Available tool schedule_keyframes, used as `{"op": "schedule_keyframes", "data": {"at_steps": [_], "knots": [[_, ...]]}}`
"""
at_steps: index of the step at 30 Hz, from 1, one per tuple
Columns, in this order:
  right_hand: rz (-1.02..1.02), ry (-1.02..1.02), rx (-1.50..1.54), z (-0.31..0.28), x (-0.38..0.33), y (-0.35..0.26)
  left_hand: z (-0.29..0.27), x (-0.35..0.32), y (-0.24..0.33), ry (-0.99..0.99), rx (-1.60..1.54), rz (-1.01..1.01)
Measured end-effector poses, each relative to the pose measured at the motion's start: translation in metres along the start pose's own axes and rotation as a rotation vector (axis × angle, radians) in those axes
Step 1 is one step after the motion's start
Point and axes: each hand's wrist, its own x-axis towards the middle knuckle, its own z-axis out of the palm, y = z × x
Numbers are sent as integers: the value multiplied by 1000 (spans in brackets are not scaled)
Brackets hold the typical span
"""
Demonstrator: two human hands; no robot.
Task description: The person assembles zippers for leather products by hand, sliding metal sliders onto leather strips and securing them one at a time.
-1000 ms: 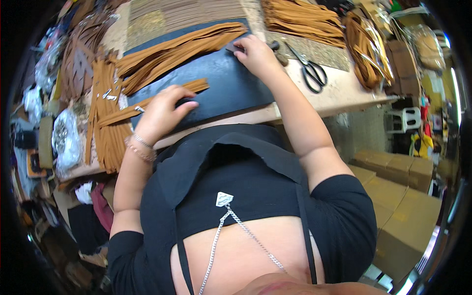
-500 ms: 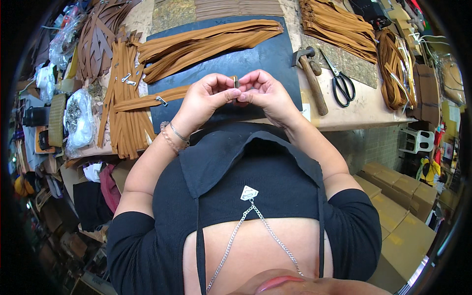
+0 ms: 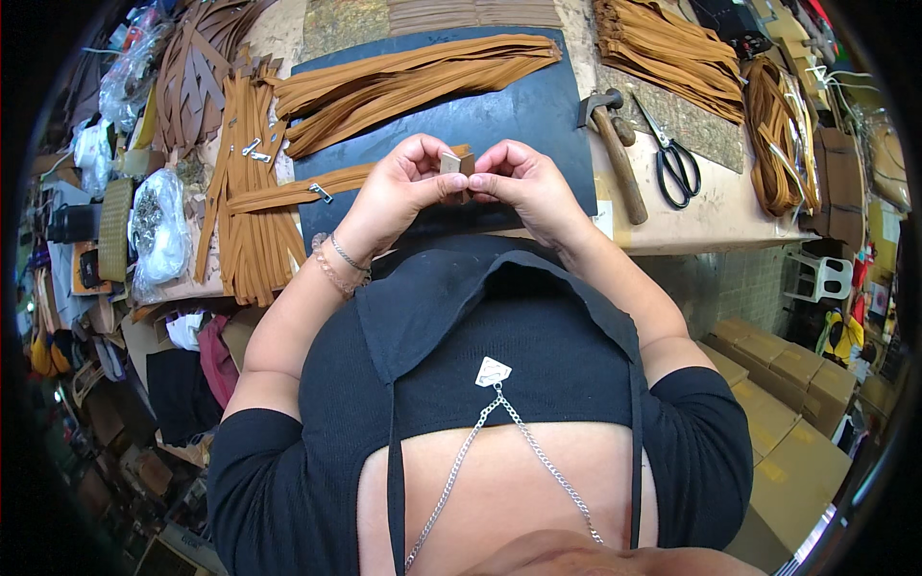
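Note:
My left hand [image 3: 408, 182] and my right hand [image 3: 519, 187] meet above the dark cutting mat [image 3: 538, 106], both pinching a small brown tab [image 3: 468, 165] that looks like leather. Its pale inner face shows toward the left thumb, so it appears partly spread apart. An orange-brown zipper [image 3: 279, 198] lies across the mat and passes behind my left hand. Its end shows just behind the tab; whether the two touch, I cannot tell. A silver zipper slider [image 3: 320, 193] sits on that strip, left of my left wrist.
More zipper strips [image 3: 413, 72] lie on the mat's far part, with others [image 3: 252, 240] at its left. To the right are a hammer [image 3: 619, 168] and black-handled scissors [image 3: 675, 168]. Zipper bundles [image 3: 672, 58] lie farther back. A plastic bag [image 3: 158, 230] stands at the table's left.
The tab, seen edge-on and narrow before, now shows its pale inner face and brown outer side between my fingers. The hands have stayed nearly in place.

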Motion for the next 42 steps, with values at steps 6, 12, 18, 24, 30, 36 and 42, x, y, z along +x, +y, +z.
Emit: {"op": "schedule_keyframes", "data": {"at_steps": [6,12,18,24,30,36,42], "knots": [[-200,35,-265,-1,4,12,3,-3,-4,35,108,-32],[-230,4,320,1,0,5,-23,9,6,114,170,111],[-256,235,-373,-35,18,-1,-33,15,21,486,1575,817],[-438,258,-877,-24,26,-5,-22,-1,-20,109,1549,701],[-249,218,-917,-16,37,-2,-27,4,-26,147,1543,756],[-186,234,-1077,-13,38,-1,-29,6,-28,162,1534,766],[-184,235,-1147,-9,37,-4,-29,6,-31,169,1540,758]]}}
